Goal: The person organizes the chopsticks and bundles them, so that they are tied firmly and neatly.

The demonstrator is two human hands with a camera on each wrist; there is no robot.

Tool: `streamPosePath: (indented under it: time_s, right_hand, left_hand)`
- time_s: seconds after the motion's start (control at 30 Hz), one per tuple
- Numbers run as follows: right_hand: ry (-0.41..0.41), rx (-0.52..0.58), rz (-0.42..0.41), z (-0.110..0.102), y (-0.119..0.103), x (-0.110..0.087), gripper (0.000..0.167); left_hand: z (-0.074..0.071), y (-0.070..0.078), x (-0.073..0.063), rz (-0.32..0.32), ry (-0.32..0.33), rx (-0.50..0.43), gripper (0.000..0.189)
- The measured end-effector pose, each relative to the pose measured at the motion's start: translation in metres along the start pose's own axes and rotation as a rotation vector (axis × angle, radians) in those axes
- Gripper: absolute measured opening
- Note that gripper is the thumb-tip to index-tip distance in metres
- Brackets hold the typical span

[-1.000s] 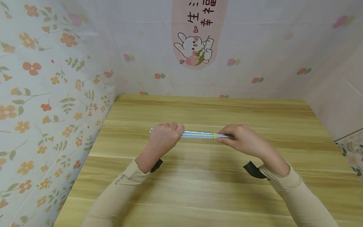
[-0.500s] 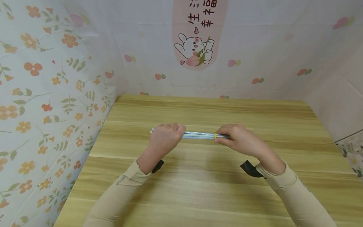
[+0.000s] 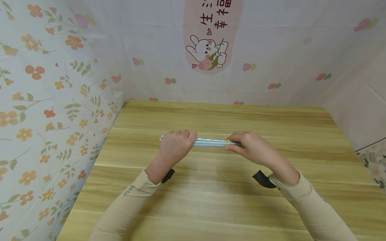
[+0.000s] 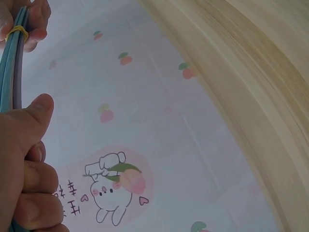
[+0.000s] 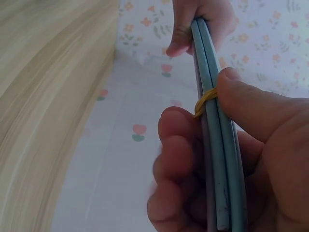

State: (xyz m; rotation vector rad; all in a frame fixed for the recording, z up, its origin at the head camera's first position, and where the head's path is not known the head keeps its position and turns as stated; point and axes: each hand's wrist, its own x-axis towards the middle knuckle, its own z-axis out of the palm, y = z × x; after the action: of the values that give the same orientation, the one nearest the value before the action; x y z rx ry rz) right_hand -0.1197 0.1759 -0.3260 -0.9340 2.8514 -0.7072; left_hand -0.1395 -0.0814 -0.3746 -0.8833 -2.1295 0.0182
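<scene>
A bundle of slim pale-blue chopsticks [image 3: 209,142] is held level above the table. My left hand [image 3: 176,147] grips it near one end, its fingers wrapped round, and a short tip pokes out to the left. Toward the other end, a yellow rubber band [image 3: 228,142] circles the bundle. My right hand [image 3: 253,144] holds the sticks there with curled fingers. In the right wrist view the thumb [image 5: 246,104] lies against the sticks just beside the band [image 5: 207,100], and the forefinger [image 5: 178,123] touches the band's other side.
Beneath both hands spreads a wood-grain table [image 3: 205,201]. A white cloth with a rabbit print [image 3: 206,53] hangs behind it, and a flowered cloth [image 3: 60,110] hangs at the left. Dark curved pieces [image 3: 263,179] show under the wrists.
My right hand has slid left along the chopsticks, so its fingertips now reach the rubber band. The left hand has hardly moved.
</scene>
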Motion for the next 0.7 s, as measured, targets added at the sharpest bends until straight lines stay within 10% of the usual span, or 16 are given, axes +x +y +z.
streamPosePath:
  time_s: [0.7]
  right_hand:
    - [0.061,0.051,0.006,0.0083,0.0002,-0.0002,0.047]
  left_hand:
    - [-0.0026,0.0037,0.0045,0.016,-0.029,0.003,0.033]
